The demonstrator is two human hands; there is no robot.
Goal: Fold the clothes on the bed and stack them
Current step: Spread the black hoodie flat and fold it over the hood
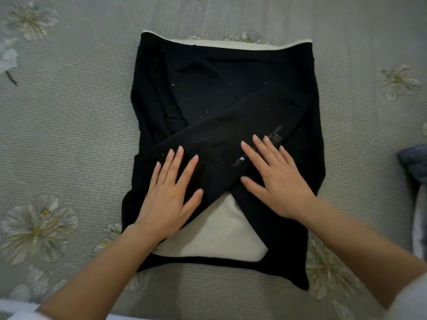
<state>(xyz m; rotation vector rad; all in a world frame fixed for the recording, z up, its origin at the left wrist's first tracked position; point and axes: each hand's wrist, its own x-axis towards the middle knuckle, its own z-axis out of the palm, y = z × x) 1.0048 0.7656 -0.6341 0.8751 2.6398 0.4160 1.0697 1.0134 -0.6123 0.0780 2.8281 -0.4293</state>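
Head camera, looking down on a bed: a black garment (219, 100) lies flat at the middle of the grey flowered bedspread (69, 125), its sides turned inward and one sleeve (221, 137) laid slantwise across the body from upper right to lower left; pale cream lining (215, 236) shows in a gap near the lower hem and along the far edge; the left hand (166, 197) and right hand (277, 181) press palm-down on the sleeve, fingers straight and spread, gripping nothing; a bluish bundle of fabric (414, 162) sits at the right edge, apart from the garment.
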